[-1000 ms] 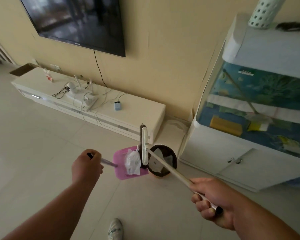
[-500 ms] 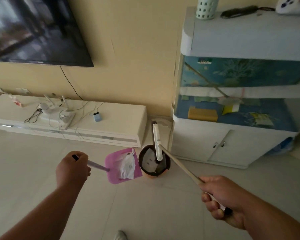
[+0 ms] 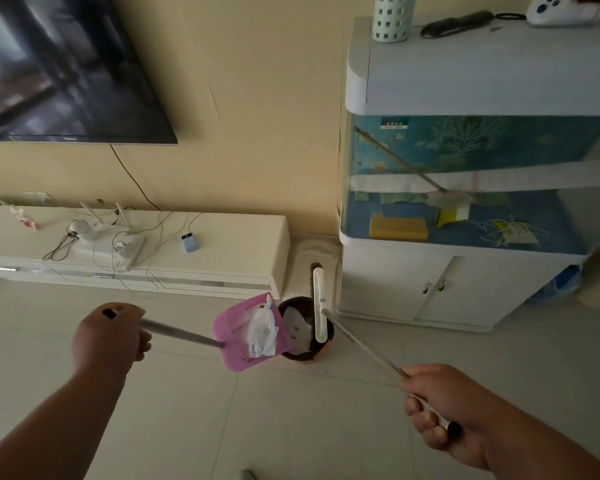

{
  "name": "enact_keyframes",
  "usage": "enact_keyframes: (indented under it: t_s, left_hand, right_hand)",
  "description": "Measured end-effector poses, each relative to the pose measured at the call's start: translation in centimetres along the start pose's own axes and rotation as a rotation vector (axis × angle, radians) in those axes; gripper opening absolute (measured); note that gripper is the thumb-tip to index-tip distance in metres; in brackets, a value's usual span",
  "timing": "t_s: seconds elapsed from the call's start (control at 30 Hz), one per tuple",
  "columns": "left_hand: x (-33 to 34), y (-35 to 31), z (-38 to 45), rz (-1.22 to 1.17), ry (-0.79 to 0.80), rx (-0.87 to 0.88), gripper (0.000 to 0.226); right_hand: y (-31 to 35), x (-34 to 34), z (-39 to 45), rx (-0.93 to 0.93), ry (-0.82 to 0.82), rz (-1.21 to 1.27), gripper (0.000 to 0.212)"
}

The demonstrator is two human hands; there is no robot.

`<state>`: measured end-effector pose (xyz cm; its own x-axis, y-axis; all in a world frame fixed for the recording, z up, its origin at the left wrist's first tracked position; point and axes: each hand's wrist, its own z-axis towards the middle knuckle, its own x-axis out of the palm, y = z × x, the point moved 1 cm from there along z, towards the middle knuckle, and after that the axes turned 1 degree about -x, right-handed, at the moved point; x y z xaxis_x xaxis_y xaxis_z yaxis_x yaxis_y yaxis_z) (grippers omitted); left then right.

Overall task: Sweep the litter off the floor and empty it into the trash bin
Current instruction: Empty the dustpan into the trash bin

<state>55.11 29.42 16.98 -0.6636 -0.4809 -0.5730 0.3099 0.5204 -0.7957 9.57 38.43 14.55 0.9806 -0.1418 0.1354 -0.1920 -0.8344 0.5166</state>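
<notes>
Head view showed both hands in frame, each fisted around a long handle. Left hand [image 3: 110,336] was clenched on the top end of the dustpan handle [image 3: 179,332], a grey rod running right and down to the pink dustpan [image 3: 234,344]. Dustpan was raised off the floor and tilted, its far edge at the rim of the trash bin [image 3: 321,351]. Crumpled white plastic litter [image 3: 262,329] sat in the pan near the bin-side edge, not in the bin. Right hand [image 3: 444,407] was closed around the broom handle [image 3: 361,344], which ran up-left to the white broom head [image 3: 319,304]; the head stood upright over the far right side of the bin opening. Bin was small, round, dark inside, with a pale liner or paper visible in it; it stood on the tiled floor [image 3: 291,427] between the white TV cabinet [image 3: 243,244] and the fish tank stand [image 3: 392,282]. Couldn't tell whether the broom bristles touched the bin. TV [image 3: 59,71] was on the wall above the cabinet.
</notes>
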Motion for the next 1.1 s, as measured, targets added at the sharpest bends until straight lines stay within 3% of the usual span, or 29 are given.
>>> enact_keyframes:
  t_s: [0.13, 0.27, 0.37, 0.5, 0.6, 1.1]
  left_hand:
    - [0.1, -0.6, 0.1, -0.022, -0.004, 0.011, 0.011]
    - [1.4, -1.3, 0.1, -0.003, 0.008, 0.041, 0.013]
    - [2.8, -1.9, -0.2, 0.041, 0.036, 0.095, 0.012]
    - [5.1, -3.0, -1.1, 0.108, 0.108, 0.168, 0.014]
    - [6.8, -3.5, -1.7, 0.194, 0.163, 0.255, 0.018]
    - [13.4, -3.2, -5.8, 0.645, 0.371, 0.750, 0.020]
  right_hand:
    - [-0.1, 0.4, -0.1, 0.013, 0.020, -0.019, 0.018]
    - [-0.5, 0.8, -0.3, 0.021, 0.032, -0.027, 0.028]
    - [-0.5, 0.8, -0.8, 0.005, 0.060, -0.018, 0.016]
    - [-0.5, 0.5, -1.5, -0.023, 0.050, -0.034, 0.017]
    - [-0.8, 0.4, -1.8, -0.048, 0.024, -0.067, 0.025]
    - [-1.7, -0.6, -2.0, -0.095, 0.008, -0.031, 0.011]
